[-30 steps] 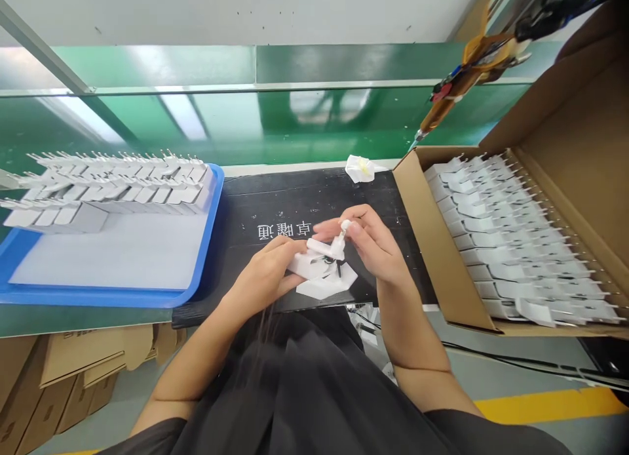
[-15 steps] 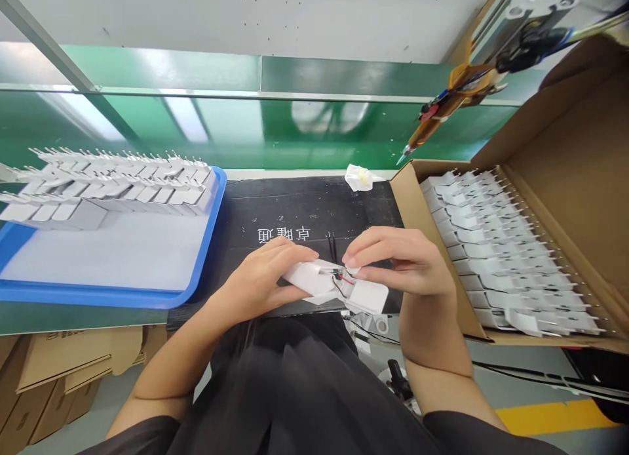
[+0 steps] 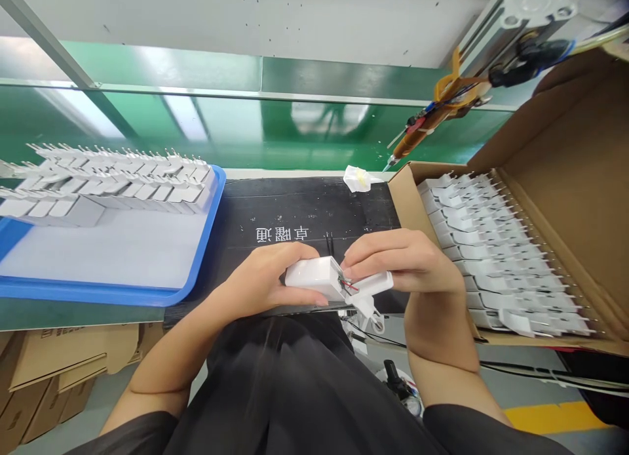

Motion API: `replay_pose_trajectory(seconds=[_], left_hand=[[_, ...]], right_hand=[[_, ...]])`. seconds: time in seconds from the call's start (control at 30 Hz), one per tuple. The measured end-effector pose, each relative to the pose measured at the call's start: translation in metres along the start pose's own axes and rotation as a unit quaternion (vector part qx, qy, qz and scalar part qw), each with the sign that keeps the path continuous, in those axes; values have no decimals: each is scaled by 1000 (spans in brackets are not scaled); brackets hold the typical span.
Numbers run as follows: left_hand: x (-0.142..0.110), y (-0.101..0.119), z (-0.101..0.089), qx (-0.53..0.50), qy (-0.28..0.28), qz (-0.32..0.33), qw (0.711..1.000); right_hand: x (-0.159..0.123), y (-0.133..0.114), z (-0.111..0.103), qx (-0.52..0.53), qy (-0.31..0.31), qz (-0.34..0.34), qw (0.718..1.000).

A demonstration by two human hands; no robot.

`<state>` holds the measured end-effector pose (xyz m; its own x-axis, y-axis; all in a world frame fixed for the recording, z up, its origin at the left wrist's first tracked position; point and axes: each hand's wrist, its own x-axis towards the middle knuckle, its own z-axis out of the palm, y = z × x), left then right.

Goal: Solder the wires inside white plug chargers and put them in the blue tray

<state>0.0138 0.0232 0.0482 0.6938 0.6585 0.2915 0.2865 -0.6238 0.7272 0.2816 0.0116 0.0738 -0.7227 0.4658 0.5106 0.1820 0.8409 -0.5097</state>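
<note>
A white plastic adapter housing (image 3: pixel 314 276) sits in my left hand (image 3: pixel 260 275), thumb below it and fingers above. Its right end is uncovered, and red and dark wires (image 3: pixel 348 284) come out there. They run toward a white cover piece (image 3: pixel 376 282), which lies tilted under the fingers of my right hand (image 3: pixel 403 261). The right fingertips are bent over the gap between housing and cover; what lies beneath them is hidden. Below the cover hangs another white part with a loop (image 3: pixel 366 307). Just behind the housing, dark tweezers (image 3: pixel 329 243) lie on the black mat (image 3: pixel 295 202).
On the left, a blue tray (image 3: pixel 189 271) carries rows of white adapters (image 3: pixel 122 179), pins upward. An open cardboard box (image 3: pixel 407 193) of similar white pieces (image 3: pixel 496 252) stands right. Above its near corner hangs an amber dispenser (image 3: pixel 415 134). A crumpled white wipe (image 3: pixel 357 178) lies at the back.
The housing has been turned so that a smooth side faces up and its open end faces right. The right fingers have moved over the opening, and the cover has tilted.
</note>
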Motion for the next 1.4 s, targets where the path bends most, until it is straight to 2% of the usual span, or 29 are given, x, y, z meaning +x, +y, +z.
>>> replay_pose_trajectory(seconds=[0.13, 0.27, 0.43, 0.53, 0.67, 0.77, 0.83, 0.93, 1.03, 1.17, 1.23, 1.3, 1.33, 1.4], left_hand=[[0, 0, 1, -36, -15, -39, 998], [0, 1, 2, -43, -23, -44, 998], [0, 2, 5, -52, -21, -44, 997], [0, 0, 7, -61, -29, -49, 996], [-2, -7, 11, -90, -3, -63, 994], [-6, -14, 15, -115, 20, -68, 991], [-9, -19, 19, -137, 31, -73, 987], [-15, -25, 23, -173, 52, -87, 980], [-19, -28, 28, -206, 71, -103, 971], [-21, -30, 37, -251, 98, -93, 959], [-22, -31, 44, -251, 130, -83, 956], [-23, -33, 51, -233, 167, -76, 955], [-23, -34, 55, -218, 183, -76, 956], [-24, -37, 61, -171, 210, -77, 960]], right_hand=[[-1, 0, 3, -10, 5, -5, 1000], [-3, 3, 11, -4, 39, -9, 999], [-8, 13, 22, 8, 187, 23, 982], [-12, 18, 26, 16, 228, 49, 972], [-25, 25, 31, 67, 253, 121, 958], [-41, 34, 36, 29, 260, 193, 946], [-54, 41, 41, -29, 254, 279, 926], [-74, 54, 49, -99, 264, 383, 880], [-91, 68, 57, -154, 273, 425, 849], [-105, 81, 62, -195, 229, 461, 835], [-105, 77, 64, -217, 221, 477, 822], [-98, 64, 69, -230, 248, 479, 810], [-92, 54, 73, -217, 273, 470, 811], [-75, 30, 84, -114, 320, 419, 842]])
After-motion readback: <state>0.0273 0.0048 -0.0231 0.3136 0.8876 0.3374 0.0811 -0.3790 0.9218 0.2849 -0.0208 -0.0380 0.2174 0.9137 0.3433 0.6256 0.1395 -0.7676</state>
